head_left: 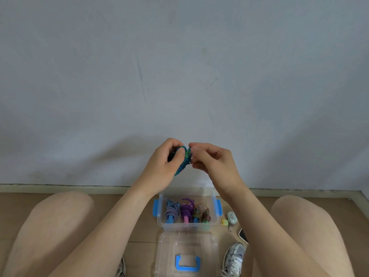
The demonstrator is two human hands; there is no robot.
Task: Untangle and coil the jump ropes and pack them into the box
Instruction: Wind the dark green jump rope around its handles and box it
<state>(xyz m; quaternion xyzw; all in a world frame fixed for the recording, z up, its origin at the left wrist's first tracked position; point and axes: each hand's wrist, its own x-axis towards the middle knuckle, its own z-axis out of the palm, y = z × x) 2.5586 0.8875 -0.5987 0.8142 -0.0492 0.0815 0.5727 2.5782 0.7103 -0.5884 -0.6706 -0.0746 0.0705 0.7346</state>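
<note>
Both hands are raised in front of the wall, above the box. My left hand [167, 159] grips a coiled blue-green jump rope [183, 162], its fingers curled round the bundle. My right hand [207, 156] pinches the same rope at its top right with thumb and fingertips. Most of the coil is hidden inside my left palm. Below, a clear plastic box [187, 226] with blue latches stands open on the floor. It holds a blue-white striped rope [171, 211], a purple rope [187, 209] and a brownish rope with patterned handles [201, 214].
The box's clear lid [186, 254] with a blue handle lies on the floor in front of it. A small white device [232, 216], a yellow tag and a phone corner [243, 235] lie to the right. My knees flank the box; a sneaker [233, 256] is near the lid.
</note>
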